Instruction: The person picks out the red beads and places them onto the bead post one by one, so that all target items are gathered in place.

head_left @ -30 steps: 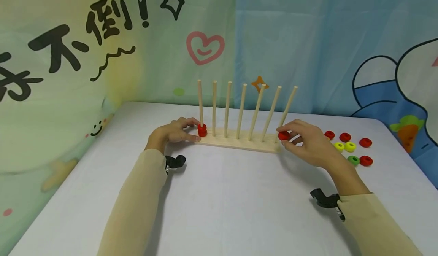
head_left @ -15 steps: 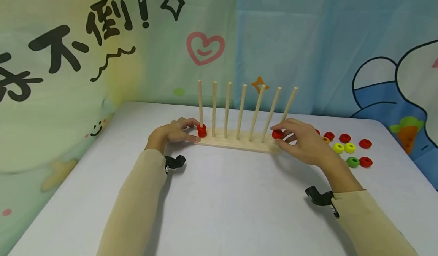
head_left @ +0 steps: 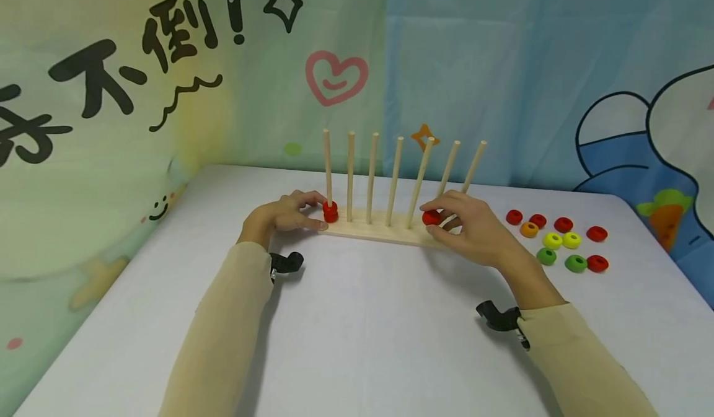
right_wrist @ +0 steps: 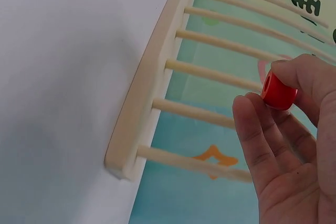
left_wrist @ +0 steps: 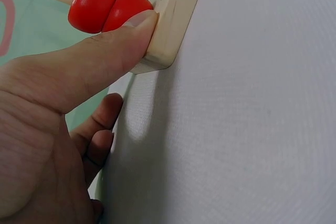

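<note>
A wooden peg stand (head_left: 368, 234) with several upright pegs rises from the table. Two red beads (head_left: 330, 212) are stacked at the foot of its leftmost peg. My left hand (head_left: 282, 213) holds the stand's left end; in the left wrist view the thumb (left_wrist: 113, 45) lies on the base beside those beads, while the index finger is hidden. Between thumb and fingers, my right hand (head_left: 474, 228) pinches another red bead (right_wrist: 279, 92), its hole showing in the right wrist view. That bead is in front of the pegs on the right half, off any peg.
Loose beads lie on the white table (head_left: 357, 330) to the right: several red ones (head_left: 563, 224), two yellow (head_left: 552, 240), two green (head_left: 576, 263) and one orange (head_left: 528, 229). A printed cloth (head_left: 457, 64) hangs behind the table.
My right hand has moved left along the pegs with the red bead, uncovering more loose beads on the right. My left hand has stayed at the stand's left end.
</note>
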The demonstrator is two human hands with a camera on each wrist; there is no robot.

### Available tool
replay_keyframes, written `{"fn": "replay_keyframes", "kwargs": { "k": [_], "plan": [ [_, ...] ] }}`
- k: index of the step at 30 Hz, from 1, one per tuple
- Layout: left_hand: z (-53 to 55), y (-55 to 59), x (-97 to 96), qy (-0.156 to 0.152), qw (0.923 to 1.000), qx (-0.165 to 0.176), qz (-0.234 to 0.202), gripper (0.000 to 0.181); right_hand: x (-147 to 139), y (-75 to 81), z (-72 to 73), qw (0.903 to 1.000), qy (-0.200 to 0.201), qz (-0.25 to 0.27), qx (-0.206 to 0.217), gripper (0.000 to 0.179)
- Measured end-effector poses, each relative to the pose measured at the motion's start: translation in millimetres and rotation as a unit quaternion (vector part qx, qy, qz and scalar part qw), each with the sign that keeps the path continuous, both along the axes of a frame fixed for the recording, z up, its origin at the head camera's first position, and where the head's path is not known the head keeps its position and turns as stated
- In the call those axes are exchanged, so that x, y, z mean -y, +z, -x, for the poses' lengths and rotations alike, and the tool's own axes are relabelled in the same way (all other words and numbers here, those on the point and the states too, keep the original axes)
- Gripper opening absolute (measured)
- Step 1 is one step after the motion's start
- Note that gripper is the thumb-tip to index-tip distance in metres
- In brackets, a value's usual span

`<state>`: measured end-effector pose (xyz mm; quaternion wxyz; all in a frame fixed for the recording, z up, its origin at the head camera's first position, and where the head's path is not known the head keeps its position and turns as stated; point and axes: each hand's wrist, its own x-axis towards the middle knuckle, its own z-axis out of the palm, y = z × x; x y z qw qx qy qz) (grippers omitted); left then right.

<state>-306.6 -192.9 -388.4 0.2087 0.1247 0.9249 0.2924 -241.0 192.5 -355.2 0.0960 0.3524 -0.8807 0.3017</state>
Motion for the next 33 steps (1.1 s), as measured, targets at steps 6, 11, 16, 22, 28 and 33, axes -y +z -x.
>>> {"fn": "replay_keyframes", "kwargs": {
  "k": [6, 11, 16, 22, 28, 33],
  "plan": [
    [0.1, 0.4, -0.4, 0.004, 1.0, 0.006, 0.005, 0.054, 11, 1.3, 2.7, 0.9997, 0.022, -0.001, 0.014, 0.03],
    [0.0, 0.6, -1.1, 0.006, 1.0, 0.005, 0.005, 0.054, 19, 2.4, 4.5, 0.9991, 0.039, 0.01, 0.014, 0.032],
    [0.4, 0.6, -0.4, 0.007, 0.9999, 0.006, 0.006, 0.055, 27, 2.1, 6.9, 0.9986, 0.05, 0.014, 0.01, 0.032],
    [1.6, -0.6, -0.2, 0.006, 1.0, 0.002, 0.003, 0.054, 40, 5.7, 7.6, 0.9981, 0.058, 0.022, 0.002, 0.03],
    [0.6, -1.2, 0.5, 0.004, 1.0, -0.001, 0.005, 0.054, 53, 1.7, 10.9, 0.9974, 0.064, 0.031, 0.014, 0.03],
    [-0.9, -1.0, 0.4, 0.005, 0.9999, -0.003, 0.01, 0.055, 64, 4.2, 11.8, 0.9968, 0.067, 0.043, 0.008, 0.03]
  ]
}}
